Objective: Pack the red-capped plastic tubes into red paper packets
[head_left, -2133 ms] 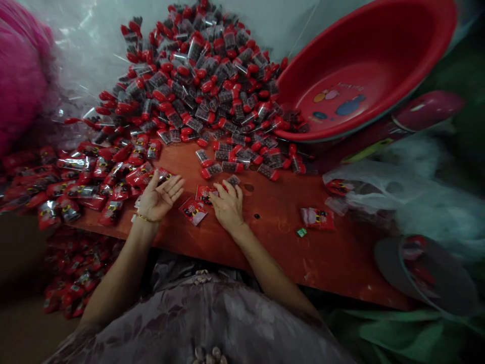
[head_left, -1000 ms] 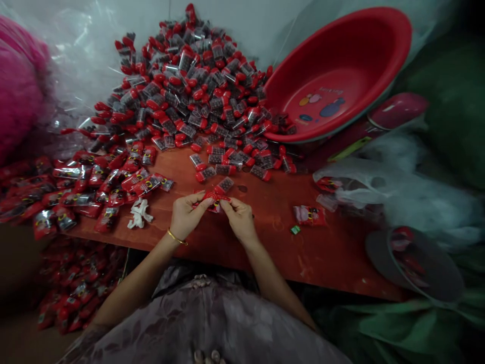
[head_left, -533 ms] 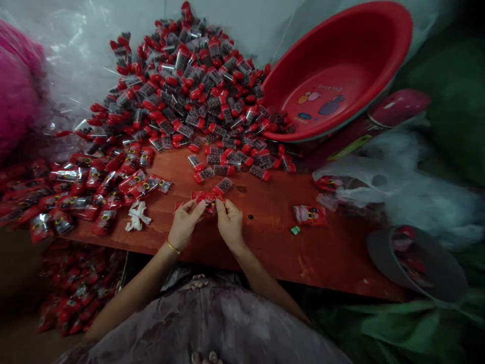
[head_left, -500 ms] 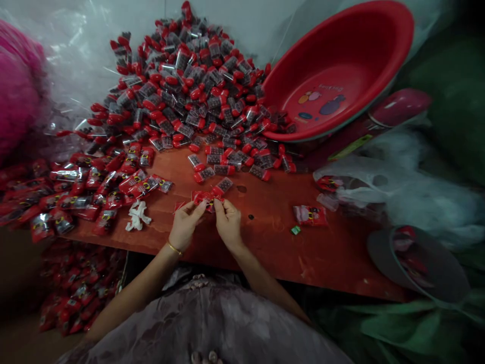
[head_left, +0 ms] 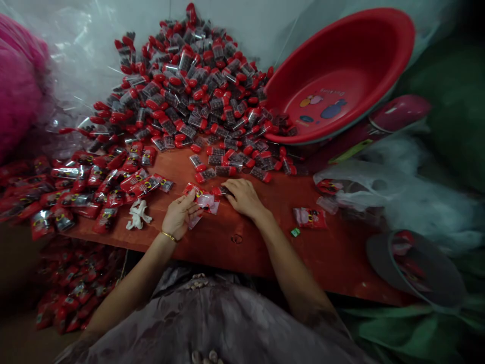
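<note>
Between the thumb and fingers of my left hand (head_left: 180,215) is a small red printed plastic packet (head_left: 205,200), its clear part facing up. More clear film hangs below it, by my fingertips. My right hand (head_left: 244,196) lies palm down on the table with its fingers closed over a small red-capped clear tube (head_left: 219,190). Most of that tube is hidden under the fingers; its red end points at the packet. Several similar tubes (head_left: 205,175) with dark contents lie just beyond my right hand.
A tall heap of red-capped tubes (head_left: 182,96) leans against the wall. Filled red packets (head_left: 108,184) are piled on the left, near a white crumpled piece (head_left: 138,215). At right are a tilted red basin (head_left: 364,60), a flat packet (head_left: 310,217), clear bags (head_left: 417,192) and a grey bin (head_left: 382,258).
Both hands were together at the packet. My right hand has left it and moved right onto the tube. My left hand has kept the packet, which now shows more fully.
</note>
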A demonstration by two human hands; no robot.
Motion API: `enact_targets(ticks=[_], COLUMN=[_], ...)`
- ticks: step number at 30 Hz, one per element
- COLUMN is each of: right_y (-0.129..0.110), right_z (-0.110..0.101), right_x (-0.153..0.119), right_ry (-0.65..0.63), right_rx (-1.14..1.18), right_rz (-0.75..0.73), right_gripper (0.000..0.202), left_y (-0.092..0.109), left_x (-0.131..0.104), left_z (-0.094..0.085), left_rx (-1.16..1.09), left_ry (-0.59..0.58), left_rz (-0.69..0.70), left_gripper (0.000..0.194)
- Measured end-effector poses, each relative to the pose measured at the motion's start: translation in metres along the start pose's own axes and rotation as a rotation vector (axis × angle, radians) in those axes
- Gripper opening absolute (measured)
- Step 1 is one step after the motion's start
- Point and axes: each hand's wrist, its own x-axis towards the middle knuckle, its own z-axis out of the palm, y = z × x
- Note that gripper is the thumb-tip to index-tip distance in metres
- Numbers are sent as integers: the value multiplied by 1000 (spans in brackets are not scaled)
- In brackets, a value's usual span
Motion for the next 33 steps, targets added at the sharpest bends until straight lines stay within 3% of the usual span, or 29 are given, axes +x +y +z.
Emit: enact_targets(ticks=[5,8,12,17,24,33], right_y=[-5,-13,-29,-40,-37,-44], right_z=[6,2,-3,-2,-5,-27], right_x=[-30,-50,-69,-83,-95,-97], right_ry=[130,177,137,189,268,271], right_rx=[211,576,1086,1406,1291,632], right_rz=[114,210,313,409,317,18], right_gripper=[24,29,35,40,35,37], left_y=[-3,-5,-8,-9,-10,-15], left_x=[3,4,6,5,4,1], left_z=[1,6,12,18,23,26], left_rx=[1,13,36,75,93,124], left_ry=[18,3,-10,9,1,-67], left_rz=[-33,-47,-72,-134,-180,-229], left_gripper=[43,42,39,35,26,30])
